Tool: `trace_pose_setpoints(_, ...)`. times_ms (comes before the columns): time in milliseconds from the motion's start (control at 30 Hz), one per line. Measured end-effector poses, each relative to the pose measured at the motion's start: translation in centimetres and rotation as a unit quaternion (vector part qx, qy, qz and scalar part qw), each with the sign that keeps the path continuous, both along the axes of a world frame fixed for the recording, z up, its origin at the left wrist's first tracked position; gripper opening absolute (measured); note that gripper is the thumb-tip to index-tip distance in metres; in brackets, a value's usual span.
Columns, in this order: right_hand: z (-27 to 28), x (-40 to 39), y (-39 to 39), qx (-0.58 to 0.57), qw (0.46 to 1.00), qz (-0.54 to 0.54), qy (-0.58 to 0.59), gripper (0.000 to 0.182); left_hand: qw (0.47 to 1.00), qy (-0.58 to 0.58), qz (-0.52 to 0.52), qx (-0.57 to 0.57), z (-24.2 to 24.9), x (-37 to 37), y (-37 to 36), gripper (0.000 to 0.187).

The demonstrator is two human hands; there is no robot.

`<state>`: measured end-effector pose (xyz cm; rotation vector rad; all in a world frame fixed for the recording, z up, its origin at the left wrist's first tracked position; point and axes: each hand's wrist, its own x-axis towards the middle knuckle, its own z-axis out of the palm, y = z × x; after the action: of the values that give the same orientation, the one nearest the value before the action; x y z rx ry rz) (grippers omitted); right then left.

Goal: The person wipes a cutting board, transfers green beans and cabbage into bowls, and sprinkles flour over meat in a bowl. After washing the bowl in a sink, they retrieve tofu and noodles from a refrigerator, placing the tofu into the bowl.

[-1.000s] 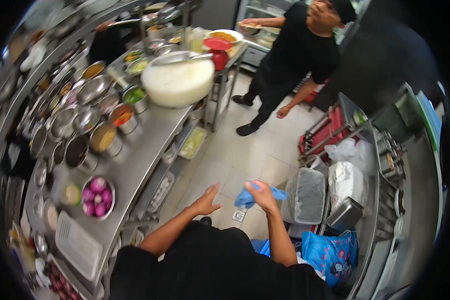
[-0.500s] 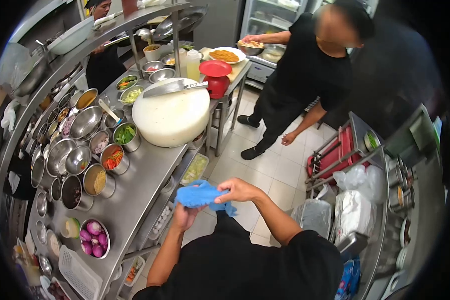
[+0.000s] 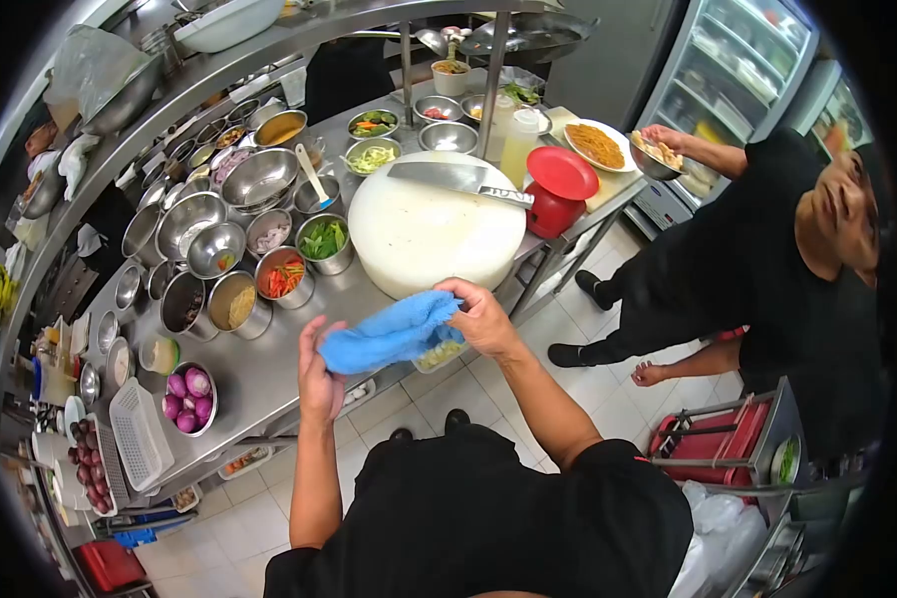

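Note:
A blue cloth stretches between my two hands, just in front of the steel counter's edge. My left hand is at the cloth's left end, its fingers raised and partly behind the fabric. My right hand pinches the other end of the cloth. Beyond them stands a thick round white chopping block, with a cleaver lying flat on top. Steel pots with red pepper strips, green leaves and a yellowish ingredient stand to the left of the block.
At the right a person in black holds a steel bowl of food. A red container, a squeeze bottle and a plate of orange food are past the block. A bowl of purple onions sits at the left.
The view has swung so that the counter fills more of it. My hands have spread the cloth wider and now hold it nearer the block. The cleaver still lies on the block.

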<state>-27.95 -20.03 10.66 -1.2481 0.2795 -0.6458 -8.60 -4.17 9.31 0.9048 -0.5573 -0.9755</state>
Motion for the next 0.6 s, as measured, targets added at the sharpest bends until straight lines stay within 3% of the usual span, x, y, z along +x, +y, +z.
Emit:
trace_pose_setpoints(67,1.3,1.3,0.0,0.012,0.999,-0.007,-0.051,0.027,0.994,0.062,-0.054,-0.067,-0.8,-0.4,0.5,0.053)
trace_pose_setpoints(167,1.8,4.0,1.6,-0.02,1.0,0.002,-0.014,0.03,0.967,0.136,-0.14,-0.163,0.2,-3.7,-0.5,0.057)
trace_pose_setpoints(233,2.1,5.1,2.9,-0.084,0.989,0.092,0.084,0.034,0.958,0.187,-0.122,-0.182,-1.0,-5.0,-1.3,0.056)
trace_pose_setpoints(300,1.8,5.7,2.3,-0.404,0.909,0.098,0.003,0.037,0.972,0.227,-0.013,-0.054,-2.5,-3.8,-1.9,0.054)
trace_pose_setpoints(367,5.1,4.8,0.8,-0.353,0.896,0.251,0.103,0.041,0.982,0.188,0.024,-0.026,-2.8,-2.4,-1.5,0.043)
trace_pose_setpoints(400,5.5,4.6,-0.2,-0.366,0.891,0.255,0.079,0.039,0.987,0.144,0.064,-0.01,-2.6,-2.0,-1.1,0.038)
trace_pose_setpoints(433,6.2,4.2,-0.6,-0.238,0.937,0.242,0.079,0.037,0.984,0.163,0.069,-0.01,-2.3,-1.5,-0.6,0.033)
trace_pose_setpoints(500,6.8,3.7,-3.8,-0.371,0.91,0.122,0.14,0.031,0.991,0.106,0.078,0.005,-3.4,-0.2,0.7,0.033)
trace_pose_setpoints(533,4.9,3.9,-6.2,-0.356,0.923,0.05,0.14,0.027,0.992,0.061,0.106,0.016,-3.7,0.3,1.2,0.034)
trace_pose_setpoints(600,5.3,3.5,-8.9,-0.43,0.876,-0.114,0.186,0.022,0.986,-0.039,0.16,0.039,-7.0,1.8,2.0,0.036)
